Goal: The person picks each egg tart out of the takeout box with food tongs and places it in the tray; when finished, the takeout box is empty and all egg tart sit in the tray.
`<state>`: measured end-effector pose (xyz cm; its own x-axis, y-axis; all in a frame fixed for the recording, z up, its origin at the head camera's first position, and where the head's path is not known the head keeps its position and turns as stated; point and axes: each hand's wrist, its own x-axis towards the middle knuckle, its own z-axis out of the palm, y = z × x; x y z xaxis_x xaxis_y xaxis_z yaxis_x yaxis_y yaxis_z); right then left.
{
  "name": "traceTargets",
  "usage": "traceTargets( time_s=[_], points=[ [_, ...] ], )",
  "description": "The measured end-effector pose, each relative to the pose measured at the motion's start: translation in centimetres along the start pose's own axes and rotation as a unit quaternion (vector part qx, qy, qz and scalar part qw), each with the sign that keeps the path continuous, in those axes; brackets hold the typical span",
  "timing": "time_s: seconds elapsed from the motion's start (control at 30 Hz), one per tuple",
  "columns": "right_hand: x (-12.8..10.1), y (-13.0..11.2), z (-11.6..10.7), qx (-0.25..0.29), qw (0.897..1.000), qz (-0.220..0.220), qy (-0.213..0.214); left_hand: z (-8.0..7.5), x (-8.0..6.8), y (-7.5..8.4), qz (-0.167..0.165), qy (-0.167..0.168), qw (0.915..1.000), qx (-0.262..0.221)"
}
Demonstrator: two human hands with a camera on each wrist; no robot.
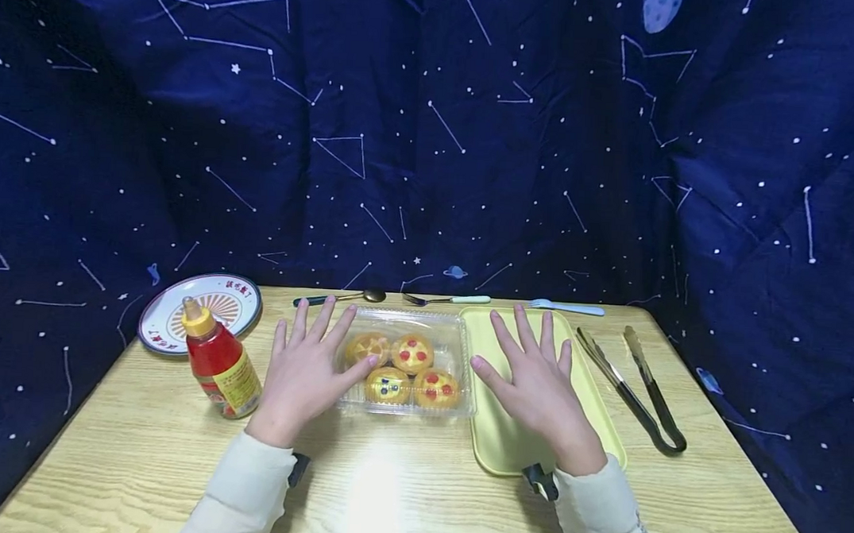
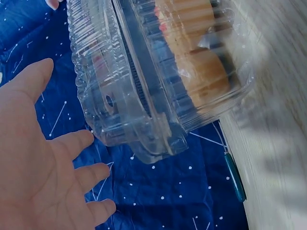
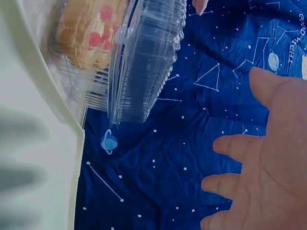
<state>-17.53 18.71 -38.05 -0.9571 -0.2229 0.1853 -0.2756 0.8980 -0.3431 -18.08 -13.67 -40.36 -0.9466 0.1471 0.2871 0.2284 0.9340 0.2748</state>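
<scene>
Above the table my left hand (image 1: pixel 306 382) hovers palm down, its fingers spread and nothing held. Between it and the right hand sits a clear plastic clamshell box (image 1: pixel 468 380), lid closed, with several small round pastries (image 1: pixel 412 353) inside topped with red or blue spots. In the head view, my left thumb overlaps the box. My right hand (image 1: pixel 539 392) is likewise spread, over the pale yellow tray (image 1: pixel 496 452), holding nothing. In the left wrist view the fingers (image 2: pixel 98 175) are apart from one another beside the box. In the right wrist view the fingers (image 3: pixel 232 146) are also extended.
Left of the left hand stands a red sauce bottle (image 1: pixel 224 369) with a yellow cap, in front of a decorated plate (image 1: pixel 155 310). Along the back edge lie a spoon (image 1: pixel 372 295), a fork (image 1: pixel 461 301) and a light blue fork (image 1: pixel 571 309). Black-handled tongs (image 1: pixel 646 399) lie at right.
</scene>
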Motion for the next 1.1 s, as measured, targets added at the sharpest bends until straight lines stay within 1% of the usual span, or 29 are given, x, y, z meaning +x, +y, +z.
traceTargets(
  time_s=[0.1, 0.17, 0.33, 0.43, 0.63, 0.8, 1.0, 1.1],
  points=[
    [0.0, -0.1, 0.0, -0.009, 1.000, -0.001, 0.001, 0.0, 0.1, 0.4, 0.004, 0.002, 1.0000, 0.001],
    [0.0, -0.3, 0.2, -0.014, 1.000, -0.006, 0.007, 0.0, 0.0, 0.4, 0.004, 0.005, 1.0000, 0.000],
    [0.1, -1.1, 0.6, -0.010, 0.999, -0.027, 0.023, 0.0, -0.7, 0.3, 0.004, 0.007, 1.0000, 0.004],
    [0.1, -1.7, 0.9, -0.001, 0.998, -0.044, 0.036, -0.1, -1.2, 0.1, 0.001, 0.008, 1.0000, -0.003],
    [0.3, -3.0, 1.9, 0.005, 0.993, -0.088, 0.076, 0.0, -2.3, -0.2, -0.005, 0.020, 0.9977, -0.064],
    [0.4, -4.4, 2.6, 0.015, 0.986, -0.135, 0.101, 0.2, -3.3, -0.8, -0.018, 0.031, 0.9929, -0.113],
    [0.8, -6.4, 3.6, 0.031, 0.977, -0.183, 0.108, 0.7, -4.4, -1.7, -0.037, 0.033, 0.9827, -0.179],
    [1.0, -7.5, 4.2, 0.038, 0.974, -0.200, 0.101, 0.9, -4.8, -2.1, -0.058, 0.027, 0.9754, -0.211]
  ],
)
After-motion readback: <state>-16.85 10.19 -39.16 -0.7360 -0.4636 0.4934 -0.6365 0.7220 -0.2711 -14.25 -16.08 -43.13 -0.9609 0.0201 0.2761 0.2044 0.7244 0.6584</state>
